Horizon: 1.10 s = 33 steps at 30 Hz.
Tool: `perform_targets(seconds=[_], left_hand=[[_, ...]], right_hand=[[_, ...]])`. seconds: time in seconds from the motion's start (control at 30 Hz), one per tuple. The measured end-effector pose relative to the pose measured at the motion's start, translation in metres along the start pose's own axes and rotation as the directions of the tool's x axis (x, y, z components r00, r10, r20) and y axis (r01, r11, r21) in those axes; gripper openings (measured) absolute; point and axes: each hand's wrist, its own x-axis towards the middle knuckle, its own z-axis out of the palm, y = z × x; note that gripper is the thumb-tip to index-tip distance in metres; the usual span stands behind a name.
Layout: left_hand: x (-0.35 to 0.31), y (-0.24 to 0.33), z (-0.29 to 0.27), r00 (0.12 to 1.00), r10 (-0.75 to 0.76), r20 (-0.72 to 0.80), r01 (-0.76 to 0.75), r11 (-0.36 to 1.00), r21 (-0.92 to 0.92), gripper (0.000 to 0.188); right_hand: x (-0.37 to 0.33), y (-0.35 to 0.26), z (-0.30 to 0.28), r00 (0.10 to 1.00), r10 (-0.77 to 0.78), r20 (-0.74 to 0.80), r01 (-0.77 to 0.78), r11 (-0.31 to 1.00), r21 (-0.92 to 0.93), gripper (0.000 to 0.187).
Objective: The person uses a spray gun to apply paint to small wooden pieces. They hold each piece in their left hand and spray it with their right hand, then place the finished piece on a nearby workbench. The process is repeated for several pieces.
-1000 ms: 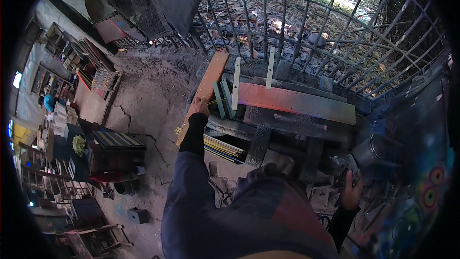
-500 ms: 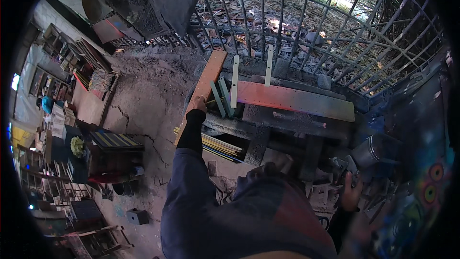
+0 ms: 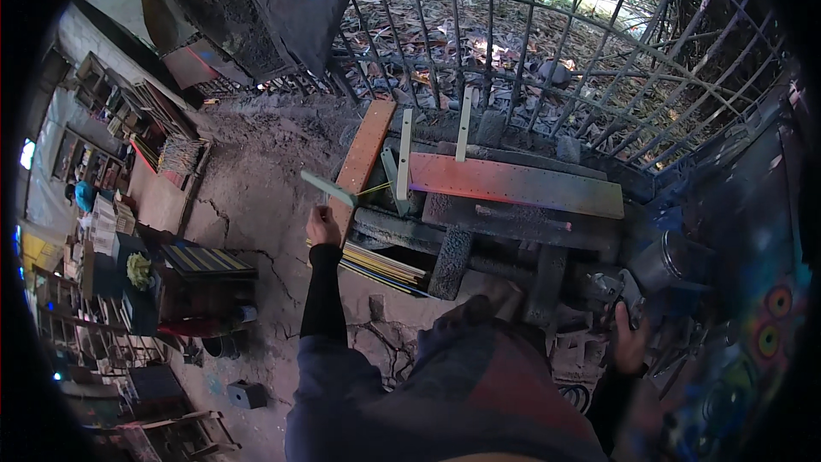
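My left hand pinches something thin at the end of a pale green slat, which is lifted over an orange-painted board. A thin yellow stick shows beside the slat's right end. Another green slat leans close by, next to two upright pale strips with holes, the nearer strip and the farther strip. A long board fading from red to grey lies to their right. At the lower right my right hand is closed around what looks like a metal spray gun, partly in shadow.
Several yellow and dark strips lie under the dark, crusted work stand. A metal fence stands behind it. A silver can-shaped container is at the right. On the left floor are a grey block and a striped panel.
My left hand has left the orange board and moved left and down, carrying one green slat away from its neighbour. My right hand has hardly moved.
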Motion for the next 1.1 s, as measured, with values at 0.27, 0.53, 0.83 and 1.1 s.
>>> perform_targets(seconds=[0.27,0.53,0.83,1.1], left_hand=[[-0.051,0.114,-0.109,0.974,-0.119,-0.195,-0.005,0.842,-0.539,0.012],[-0.082,0.301,-0.127,0.978,0.156,-0.139,-0.209,0.71,-0.673,0.032],[-0.161,0.466,0.011,0.587,0.572,0.573,0.251,0.544,-0.8,0.02],[-0.245,0.538,0.126,0.02,0.693,0.721,0.638,0.546,-0.543,0.031]], right_hand=[[0.016,-0.013,-0.028,0.966,0.188,0.177,-0.219,0.96,0.174,0.024],[0.011,-0.004,-0.074,0.98,0.06,0.188,-0.098,0.974,0.203,0.026],[-0.02,0.005,-0.143,0.991,0.077,-0.114,-0.049,0.972,0.232,0.029],[-0.059,0.003,-0.184,0.925,0.084,-0.369,0.02,0.963,0.269,0.034]])
